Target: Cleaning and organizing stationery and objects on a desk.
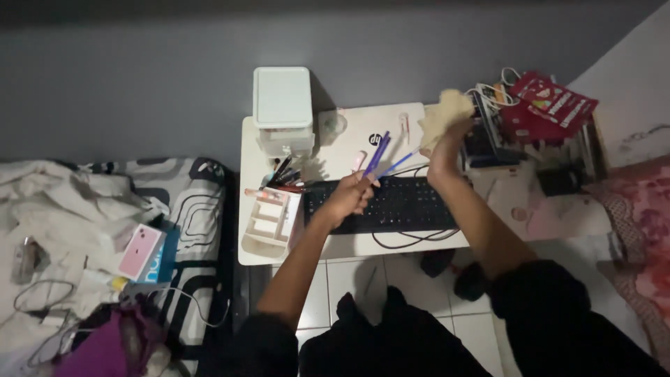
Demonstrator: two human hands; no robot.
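Looking down from the head camera, the left hand [351, 195] is closed around the lower ends of a small bunch of pens [380, 155], which fan upward over the black keyboard [398, 204]. I count three blue or purple ones, though a fourth may be hidden. The right hand [447, 143] is raised and clenched on one crumpled pale cloth [447, 112], held against the tip of the lowest pen above the closed white laptop [370, 136].

I judge the pens light, stiff and smooth, so they could slip or splay; gripping low on the barrels, bunched tightly, seems safest. The cloth looks soft and limp, easy to take anywhere.

One white desk [248, 209] carries one white drawer box [282, 108], one tray organiser [269, 216] and more pens [285, 174], too crowded to count. One pink phone box [140, 250] lies on the bed.
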